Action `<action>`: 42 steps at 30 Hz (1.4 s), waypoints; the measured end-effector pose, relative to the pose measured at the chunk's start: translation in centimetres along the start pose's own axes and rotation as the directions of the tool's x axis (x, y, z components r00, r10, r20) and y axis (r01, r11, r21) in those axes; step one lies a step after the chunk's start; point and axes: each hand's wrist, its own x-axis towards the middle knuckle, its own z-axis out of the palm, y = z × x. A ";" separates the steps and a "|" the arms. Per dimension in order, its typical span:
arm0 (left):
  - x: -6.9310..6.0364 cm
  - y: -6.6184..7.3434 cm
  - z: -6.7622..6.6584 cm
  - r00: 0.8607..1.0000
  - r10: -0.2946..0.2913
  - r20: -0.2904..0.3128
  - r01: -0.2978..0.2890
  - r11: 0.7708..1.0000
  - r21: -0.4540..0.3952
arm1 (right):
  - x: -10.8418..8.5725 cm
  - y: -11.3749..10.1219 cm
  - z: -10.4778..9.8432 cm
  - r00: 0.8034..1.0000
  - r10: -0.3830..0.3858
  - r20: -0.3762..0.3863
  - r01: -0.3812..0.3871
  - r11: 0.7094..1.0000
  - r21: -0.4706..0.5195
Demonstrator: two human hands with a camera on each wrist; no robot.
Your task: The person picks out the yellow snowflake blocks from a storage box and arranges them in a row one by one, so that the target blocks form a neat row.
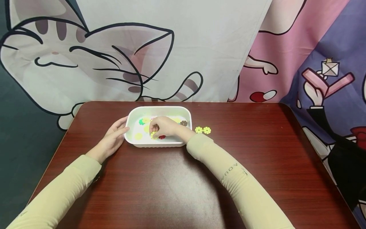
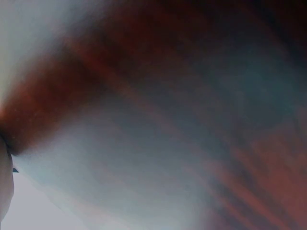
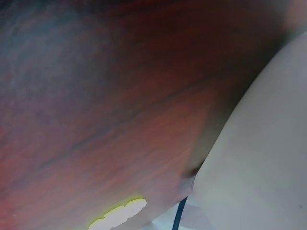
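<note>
In the head view a white plastic tray (image 1: pixel 158 144) stands near the table's far edge. My left hand (image 1: pixel 112 138) rests against its left side, thumb and fingers fairly straight at the rim. My right hand (image 1: pixel 164 126) reaches into the tray over its right side, with curled fingers that pinch a yellow flower-shaped plastic disc (image 1: pixel 152 135). Around it in the tray lie a red disc (image 1: pixel 162 137), a green disc (image 1: pixel 141 121), a dark brown disc (image 1: pixel 184 123) and several yellow ones. Part of the contents is hidden by the right hand.
Two yellow flower-shaped discs (image 1: pixel 203 130) lie side by side on the brown table (image 1: pixel 243 152), right of the tray. Behind the table hangs a printed cloth (image 1: pixel 211 47). Both wrist views mostly show blurred tabletop; yellow-edged discs (image 3: pixel 117 215) show at the right one's bottom.
</note>
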 end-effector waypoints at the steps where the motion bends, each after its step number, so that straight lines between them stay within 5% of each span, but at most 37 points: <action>1: 0.0 0.0 0.0 1.000 0.000 0.000 0.000 1.000 0.000 | 0.0 0.0 0.0 1.000 0.000 -0.003 0.000 1.000 0.023; 18: 0.1 0.1 0.2 1.000 0.006 0.003 -0.005 1.000 -0.003 | -1.5 -0.4 -2.2 0.994 0.025 -0.104 -0.012 0.993 0.118; 42: 0.0 0.0 0.0 1.000 -0.005 -0.007 0.005 1.000 0.019 | -6.6 1.4 -7.1 0.963 0.144 -0.228 -0.111 0.982 0.151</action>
